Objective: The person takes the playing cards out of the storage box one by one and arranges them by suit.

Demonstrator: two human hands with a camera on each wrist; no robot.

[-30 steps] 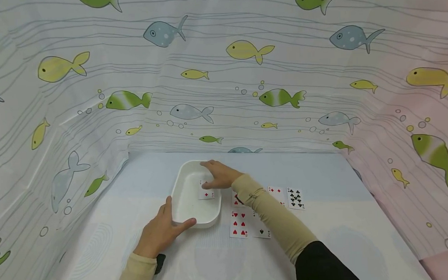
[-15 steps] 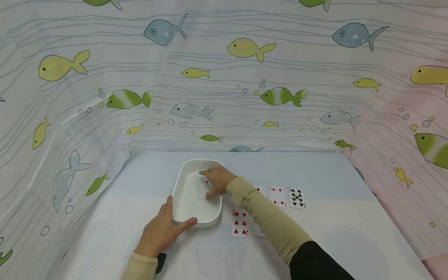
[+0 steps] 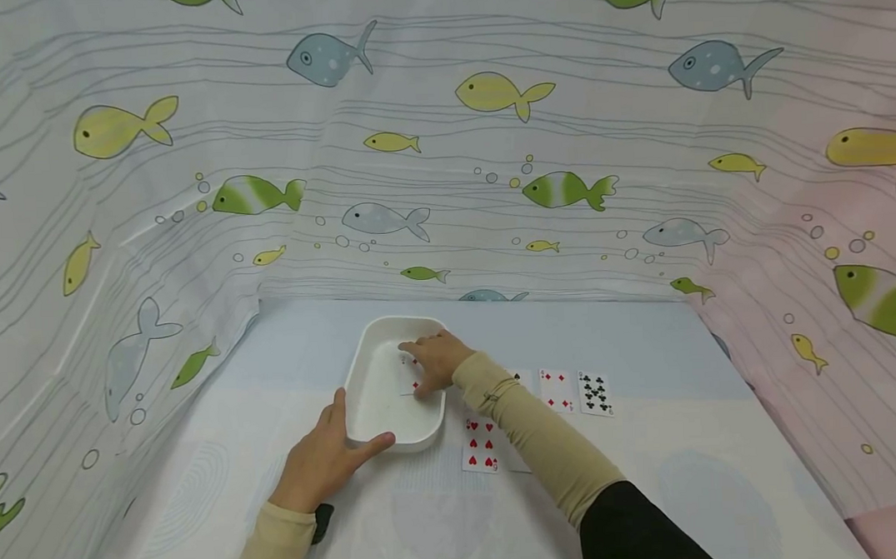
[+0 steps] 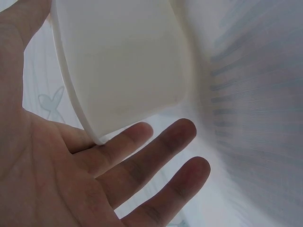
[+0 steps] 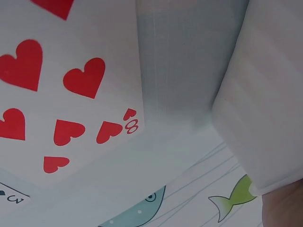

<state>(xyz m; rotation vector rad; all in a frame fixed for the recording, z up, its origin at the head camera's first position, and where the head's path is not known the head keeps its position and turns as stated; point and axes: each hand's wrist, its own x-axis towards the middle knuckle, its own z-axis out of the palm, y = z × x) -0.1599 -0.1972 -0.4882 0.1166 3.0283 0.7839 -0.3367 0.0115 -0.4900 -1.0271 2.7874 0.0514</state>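
Observation:
My left hand (image 3: 322, 460) rests at the near left corner of a white tray (image 3: 379, 420), fingers along its left side, thumb along its near rim. The left wrist view shows this hand's fingers (image 4: 161, 146) extended beside the tray's outer wall (image 4: 123, 71). My right hand (image 3: 440, 359) reaches over the right rim into the tray. Its index finger and thumb are spread at the far and near ends of a playing card (image 3: 408, 383) with red diamonds. I cannot tell if they pinch it. Only part of a right finger (image 5: 284, 208) shows in the right wrist view.
More face-up playing cards lie right of the tray: a six of hearts (image 3: 481, 447), a four of diamonds (image 3: 556, 391) and a nine of clubs (image 3: 595, 395) among them. My right sleeve covers others. An eight of hearts (image 5: 71, 94) shows beside the tray. Fish-patterned sheeting (image 3: 481, 178) stands behind.
My right hand has shifted slightly nearer and lower over the card, its thumb moving to the card's near end. It has stayed nearly still since half a second ago. My left hand keeps its place.

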